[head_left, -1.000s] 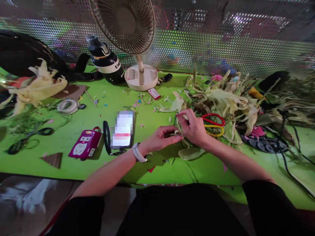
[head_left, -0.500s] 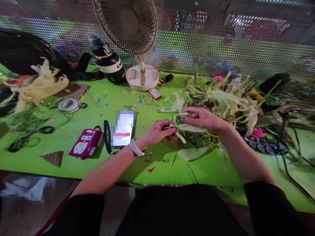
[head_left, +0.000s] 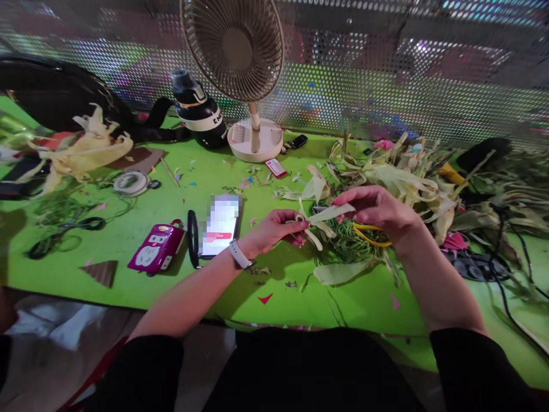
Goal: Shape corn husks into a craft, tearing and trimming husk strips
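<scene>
My left hand [head_left: 277, 228], with a white watch on the wrist, pinches one end of a pale corn-husk strip [head_left: 321, 218] above the green table [head_left: 128, 274]. My right hand [head_left: 377, 209] is closed on the other end of that strip, stretching it between both hands. Under them lie a tangle of green threads [head_left: 349, 243] and scissors with yellow and red handles [head_left: 371, 232], mostly hidden by my right hand. A loose husk leaf [head_left: 338, 270] lies just in front.
A heap of corn husks [head_left: 407, 171] fills the right side, with dark cables [head_left: 506, 274] beyond. A phone [head_left: 218, 226], a magenta box [head_left: 156, 247], a tape roll [head_left: 131, 183], a fan [head_left: 253, 137], a bottle [head_left: 199, 111] and more husks [head_left: 81, 151] lie left and behind.
My right hand rose and moved right, pulling the husk strip out from my left hand. The view shifted slightly, so the table things sit a little to the right and lower.
</scene>
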Available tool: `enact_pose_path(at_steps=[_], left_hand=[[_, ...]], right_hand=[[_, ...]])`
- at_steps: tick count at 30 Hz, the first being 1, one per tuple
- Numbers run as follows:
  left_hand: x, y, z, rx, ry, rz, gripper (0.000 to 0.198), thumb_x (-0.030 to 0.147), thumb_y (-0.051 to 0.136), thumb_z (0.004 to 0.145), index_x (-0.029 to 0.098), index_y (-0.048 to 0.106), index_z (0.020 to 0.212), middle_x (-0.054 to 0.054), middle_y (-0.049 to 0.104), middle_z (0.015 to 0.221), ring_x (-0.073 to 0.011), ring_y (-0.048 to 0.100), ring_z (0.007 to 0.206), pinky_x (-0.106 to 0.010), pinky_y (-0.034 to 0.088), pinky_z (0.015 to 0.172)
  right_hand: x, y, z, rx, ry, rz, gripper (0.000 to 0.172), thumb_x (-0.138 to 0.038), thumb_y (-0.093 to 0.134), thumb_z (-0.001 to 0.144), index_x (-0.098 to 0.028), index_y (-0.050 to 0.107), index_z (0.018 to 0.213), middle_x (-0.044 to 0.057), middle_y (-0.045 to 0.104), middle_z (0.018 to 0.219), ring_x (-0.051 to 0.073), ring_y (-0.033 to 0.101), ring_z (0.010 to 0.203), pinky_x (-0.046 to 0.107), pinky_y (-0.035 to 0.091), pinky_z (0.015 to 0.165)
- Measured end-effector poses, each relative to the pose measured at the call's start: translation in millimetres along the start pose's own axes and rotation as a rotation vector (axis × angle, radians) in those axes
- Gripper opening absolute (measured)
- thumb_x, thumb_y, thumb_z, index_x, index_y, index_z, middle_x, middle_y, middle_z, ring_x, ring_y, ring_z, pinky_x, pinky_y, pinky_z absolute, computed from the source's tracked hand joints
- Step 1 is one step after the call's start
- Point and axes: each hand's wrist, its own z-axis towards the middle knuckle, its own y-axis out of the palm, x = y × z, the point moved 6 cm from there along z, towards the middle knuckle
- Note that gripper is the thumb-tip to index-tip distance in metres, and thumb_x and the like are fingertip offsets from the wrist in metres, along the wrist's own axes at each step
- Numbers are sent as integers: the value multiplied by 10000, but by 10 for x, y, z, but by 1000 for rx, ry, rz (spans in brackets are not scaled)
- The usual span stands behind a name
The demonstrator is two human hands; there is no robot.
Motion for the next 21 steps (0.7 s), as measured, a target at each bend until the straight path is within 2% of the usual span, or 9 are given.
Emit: enact_pose_path(at_steps=[2,6,9,11,13,15,21], left_hand=[[-7,17,-2,-20,-2,-15,322,315,845,665,110,648,815,-4,681,647,-89,654,539,-185,561,532],[-18,42,-1,-17,7,-16,345,325,848,655,106,632,812,5,677,636,-83,654,530,-179,555,531],[-16,38,-2,34,24,-6,400,330,850,650,136,571,862,22,681,643,-97,665,530,-191,555,531],[-4,37,-6,56,52,2,455,341,849,651,169,511,902,33,685,640,-115,671,527,-210,559,527],[8,41,-9,59,82,19,488,363,847,651,188,467,903,37,688,637,-122,669,515,-223,563,523],[10,43,-11,61,99,37,495,380,846,649,189,454,882,35,687,632,-117,663,504,-223,565,523],[-9,34,-12,95,96,40,468,348,852,644,163,484,867,23,682,647,-115,679,538,-216,572,539]], right_hand=[[18,69,-14,-22,-25,-1,403,-307,874,631,-274,768,1018,20,749,908,170,697,772,320,582,724],[-30,230,11,18,-171,-166,165,-321,792,760,-262,789,915,21,699,824,145,650,744,324,557,740],[-108,352,25,64,-295,-339,83,-308,792,765,-234,768,794,49,674,1036,176,628,988,346,503,910],[-78,405,44,65,-270,-323,109,-311,761,799,-211,720,784,56,679,1086,190,623,1055,357,484,943],[5,428,69,63,-199,-253,142,-333,729,829,-203,671,834,42,710,936,175,663,908,337,517,834],[78,427,89,90,-168,-262,181,-363,721,830,-199,652,863,11,693,766,153,649,735,301,516,714],[89,451,112,188,-257,-675,189,-365,664,860,-192,723,810,37,702,780,173,641,759,296,489,723]])
